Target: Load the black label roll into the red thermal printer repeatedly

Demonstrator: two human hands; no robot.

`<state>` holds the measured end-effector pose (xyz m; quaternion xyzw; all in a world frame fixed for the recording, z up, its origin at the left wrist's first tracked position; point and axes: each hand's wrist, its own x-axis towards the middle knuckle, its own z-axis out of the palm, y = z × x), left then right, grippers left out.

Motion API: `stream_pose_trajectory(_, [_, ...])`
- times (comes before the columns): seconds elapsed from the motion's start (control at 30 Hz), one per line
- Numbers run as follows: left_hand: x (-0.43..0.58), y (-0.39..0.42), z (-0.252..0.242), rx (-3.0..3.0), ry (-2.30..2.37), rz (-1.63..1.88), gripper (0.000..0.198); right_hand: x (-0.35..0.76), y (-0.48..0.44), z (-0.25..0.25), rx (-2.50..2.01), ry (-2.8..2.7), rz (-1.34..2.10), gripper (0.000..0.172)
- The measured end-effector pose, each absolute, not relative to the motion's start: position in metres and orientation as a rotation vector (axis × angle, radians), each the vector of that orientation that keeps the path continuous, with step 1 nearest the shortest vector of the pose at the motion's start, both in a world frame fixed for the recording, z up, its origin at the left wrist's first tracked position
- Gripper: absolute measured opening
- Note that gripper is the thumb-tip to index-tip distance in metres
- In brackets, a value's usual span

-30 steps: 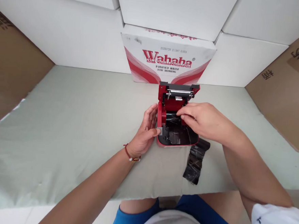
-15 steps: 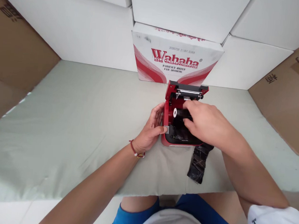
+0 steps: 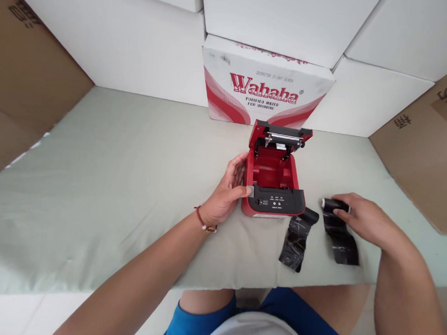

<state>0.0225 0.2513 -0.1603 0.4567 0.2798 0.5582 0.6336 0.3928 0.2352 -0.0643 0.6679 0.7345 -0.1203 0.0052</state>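
A small red printer (image 3: 274,184) with its lid flipped up stands on the cloth-covered table (image 3: 130,181); its paper bay is empty. My left hand (image 3: 227,193) grips the printer's left side, thumb on a grey latch. My right hand (image 3: 361,218) rests on the table to the printer's right, fingers closed on a black roll (image 3: 333,205) with a white core. A black strip (image 3: 343,242) trails from that roll toward me. A second black roll with its strip (image 3: 297,236) lies between the printer and my right hand.
A white and red Wahaha carton (image 3: 265,86) stands right behind the printer, among stacked white boxes (image 3: 113,37). Brown cardboard boxes flank the table at the left (image 3: 19,71) and the right (image 3: 427,146). The table's front edge is near my knees.
My right hand lifted the black roll out of the printer's bay and carried it right, down onto the table. The bay now shows empty. My left hand stayed on the printer.
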Motion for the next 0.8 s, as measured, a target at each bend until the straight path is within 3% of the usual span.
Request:
stream_pose_trajectory(0.3, [0.021, 0.251, -0.159, 1.043, 0.648, 1.272, 0.088, 0.334, 0.202, -0.087, 1.809, 2.622, -0.574, 0.033])
stream_pose_trajectory(0.53, [0.020, 0.251, -0.158, 1.060, 0.644, 1.268, 0.086, 0.335, 0.204, 0.006, 1.440, 2.838, -0.943, 0.029])
stream_pose_trajectory(0.63, [0.020, 0.251, -0.158, 1.030, 0.633, 1.264, 0.084, 0.311, 0.221, 0.030, 1.502, 2.917, -0.867, 0.030])
stream_pose_trajectory(0.8, [0.021, 0.252, -0.158, 1.051, 0.630, 1.269, 0.086, 0.246, 0.264, 0.001, 1.680, 2.845, -0.403, 0.031])
